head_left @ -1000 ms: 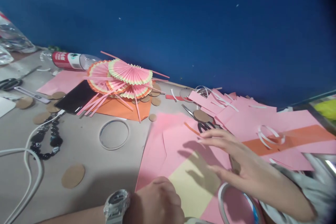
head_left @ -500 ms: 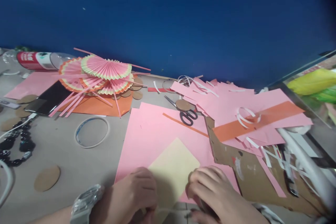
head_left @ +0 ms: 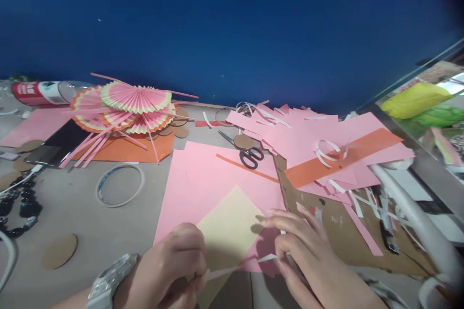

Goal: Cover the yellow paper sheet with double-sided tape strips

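My left hand (head_left: 183, 263) is closed, its thumb and fingertips pinching one end of a thin white strip (head_left: 224, 270) that looks like tape. The strip runs rightward to my right hand (head_left: 308, 251), where it meets the thumb and a curled finger. The upper fingers of that hand are stretched out over the corner of a pale yellow sheet (head_left: 232, 222). The yellow sheet is turned cornerwise on larger pink paper (head_left: 188, 188), its near part beneath the hands. A silver watch (head_left: 110, 280) sits on my left wrist.
Scissors (head_left: 251, 158) lie beyond the sheets, partly under a cardboard disc (head_left: 243, 142). Pleated paper fans (head_left: 137, 100) stand back left. A tape ring (head_left: 120, 184) is on the left. Pink paper scraps (head_left: 308, 135) and a cutter (head_left: 389, 236) lie right, near brown cardboard (head_left: 337, 241).
My right hand's fingers have opened out from a curled grip. More of the white strip shows between the hands. The view has shifted slightly, moving the table things left.
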Available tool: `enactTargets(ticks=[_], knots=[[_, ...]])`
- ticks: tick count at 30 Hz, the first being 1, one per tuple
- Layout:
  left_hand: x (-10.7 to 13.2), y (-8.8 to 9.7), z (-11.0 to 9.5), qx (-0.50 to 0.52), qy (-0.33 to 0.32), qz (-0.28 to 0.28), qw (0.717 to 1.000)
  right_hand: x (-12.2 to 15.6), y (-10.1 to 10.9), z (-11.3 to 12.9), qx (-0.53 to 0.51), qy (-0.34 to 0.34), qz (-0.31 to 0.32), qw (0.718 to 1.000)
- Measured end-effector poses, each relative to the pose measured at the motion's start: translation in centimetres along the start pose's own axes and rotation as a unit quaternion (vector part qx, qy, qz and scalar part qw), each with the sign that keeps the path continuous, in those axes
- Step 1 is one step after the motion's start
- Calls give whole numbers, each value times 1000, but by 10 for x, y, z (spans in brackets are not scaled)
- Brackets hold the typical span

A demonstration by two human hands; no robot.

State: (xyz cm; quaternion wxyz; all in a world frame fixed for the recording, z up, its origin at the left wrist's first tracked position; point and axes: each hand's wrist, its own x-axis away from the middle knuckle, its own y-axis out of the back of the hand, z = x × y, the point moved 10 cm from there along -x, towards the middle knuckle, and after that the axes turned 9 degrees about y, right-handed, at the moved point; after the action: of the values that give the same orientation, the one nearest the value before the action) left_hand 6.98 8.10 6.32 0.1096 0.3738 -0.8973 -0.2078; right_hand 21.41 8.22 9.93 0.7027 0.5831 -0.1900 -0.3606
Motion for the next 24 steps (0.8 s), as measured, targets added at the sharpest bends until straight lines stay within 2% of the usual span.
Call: enactTargets(ticks=[3,6,10,14,17,20,22,24], knots=[[3,5,1,11,0,-8,1000,-1,-4,-1,-39,-9,-12,999],[3,11,-4,15,-11,-23,1000,0,-24,-5,-52,-20,1,998],[3,15,-10,16,-21,-34,999,3,-44,-13,14,-30,5,999],[7,10,-6,24,-13,-26,999,7,-37,-13,93,-24,-17,995],[10,8,2,35,5,-40,999,15,-21,-19,126,-87,-59,986],[10,11,3,33,0,-64,997,26,-25,-26,137,-157,-26,978],[8,13,-2,23,-18,-66,997,29,-32,-25,138,-157,5,978],[6,13,-8,13,-37,-48,998,28,-32,-22,133,-141,1,981]])
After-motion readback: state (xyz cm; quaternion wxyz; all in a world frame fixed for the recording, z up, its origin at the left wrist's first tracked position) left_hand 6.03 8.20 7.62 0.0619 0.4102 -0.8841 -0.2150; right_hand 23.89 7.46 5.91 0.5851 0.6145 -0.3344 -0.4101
